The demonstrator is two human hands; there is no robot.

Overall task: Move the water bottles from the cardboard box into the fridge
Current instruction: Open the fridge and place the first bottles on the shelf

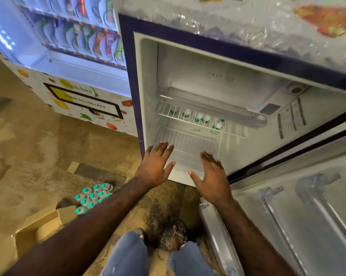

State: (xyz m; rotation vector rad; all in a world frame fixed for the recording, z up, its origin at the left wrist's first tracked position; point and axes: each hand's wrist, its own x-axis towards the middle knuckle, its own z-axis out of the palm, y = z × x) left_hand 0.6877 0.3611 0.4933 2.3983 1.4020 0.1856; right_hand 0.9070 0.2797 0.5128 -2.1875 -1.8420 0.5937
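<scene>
**Empty hands at the fridge mouth, most bottles still on the floor**

Both hands hover in the middle of the frame, in front of the open fridge (148, 80). The left hand (155, 166) and right hand (212, 177) are spread, fingers straight, palms down, holding nothing.

The water bottles sit in two places. A cluster with teal caps (93, 197) stands on the floor at lower left, just beyond the open cardboard box (36, 226) and partly hidden by the left forearm. A few more bottles (200, 117) are already inside, below the upper wire shelf (235, 130) at centre frame. The lower wire shelf (188, 140), just beyond the fingertips, looks bare.

Orientation: the floor bottles stand upright, caps toward the camera, long axis vertical. Those in the fridge also appear upright, seen through the shelf bars, though blur makes it hard to be sure.

Risks from here, as I judge them:
- The floor cluster is tightly packed; pulling one out could topple its neighbours, and a round bottle would roll.
- Wire shelves give narrow footing; a bottle set down tilted could tip between bars or knock the ones already standing.
- The fridge door (287, 216) stands open at lower right, close to the right arm, so a swinging elbow could strike it.
- A foot in a sandal (177, 234) is planted near the path to the bottles, which makes a stumble possible.
</scene>
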